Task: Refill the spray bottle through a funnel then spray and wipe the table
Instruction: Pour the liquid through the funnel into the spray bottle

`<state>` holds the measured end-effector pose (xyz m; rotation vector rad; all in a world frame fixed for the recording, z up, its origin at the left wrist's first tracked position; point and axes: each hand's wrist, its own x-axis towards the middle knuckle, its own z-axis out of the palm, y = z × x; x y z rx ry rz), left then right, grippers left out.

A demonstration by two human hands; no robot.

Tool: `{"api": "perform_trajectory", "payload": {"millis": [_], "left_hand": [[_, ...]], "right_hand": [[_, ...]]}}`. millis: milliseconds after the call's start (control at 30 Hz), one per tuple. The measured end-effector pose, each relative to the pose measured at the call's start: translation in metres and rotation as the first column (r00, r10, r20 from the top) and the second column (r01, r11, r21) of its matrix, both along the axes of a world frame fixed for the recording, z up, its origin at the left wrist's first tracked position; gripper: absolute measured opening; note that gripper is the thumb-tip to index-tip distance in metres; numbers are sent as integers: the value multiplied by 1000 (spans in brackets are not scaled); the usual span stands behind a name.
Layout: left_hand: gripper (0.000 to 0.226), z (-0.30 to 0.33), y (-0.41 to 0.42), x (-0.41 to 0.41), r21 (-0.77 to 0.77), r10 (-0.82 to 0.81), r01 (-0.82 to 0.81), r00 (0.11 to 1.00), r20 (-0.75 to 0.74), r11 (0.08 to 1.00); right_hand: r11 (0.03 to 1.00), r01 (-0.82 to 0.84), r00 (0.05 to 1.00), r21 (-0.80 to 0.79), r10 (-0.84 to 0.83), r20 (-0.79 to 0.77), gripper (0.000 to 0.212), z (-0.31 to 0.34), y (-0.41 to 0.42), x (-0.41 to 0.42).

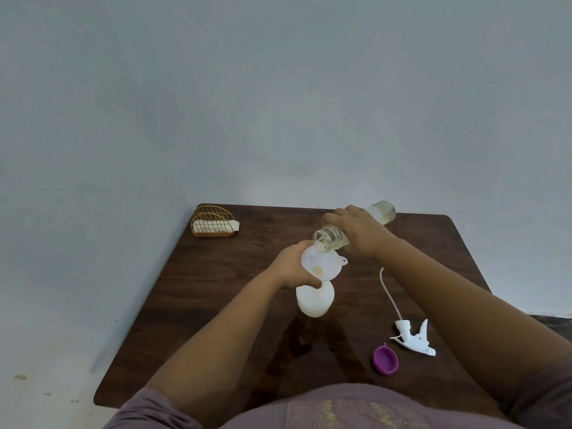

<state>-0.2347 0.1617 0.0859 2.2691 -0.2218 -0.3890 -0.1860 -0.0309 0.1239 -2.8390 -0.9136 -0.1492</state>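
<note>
Spray bottle mid-table under a white funnel, left hand gripping its neck, wire napkin holder far left, right hand tipping a clear bottle into the funnel, purple cap and trigger head lying right.

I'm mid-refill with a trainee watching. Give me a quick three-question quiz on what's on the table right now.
1. True or false: the spray head is screwed onto the spray bottle.
2. Which hand tilts the clear bottle over the funnel?
3. The purple cap lies: A) beside the spray head, B) in the wire napkin holder, C) on the funnel.

Key: 1 false, it lies on the table; 2 the right hand, while the left hand steadies the funnel; 3 A.
</note>
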Motion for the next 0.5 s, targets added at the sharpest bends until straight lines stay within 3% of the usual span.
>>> {"api": "perform_trajectory", "payload": {"millis": [500], "left_hand": [[81,-1,0,0,4,-6,6,1000,3,1000]], "right_hand": [[1000,0,1000,1,0,-5,42,2,0,1]]}}
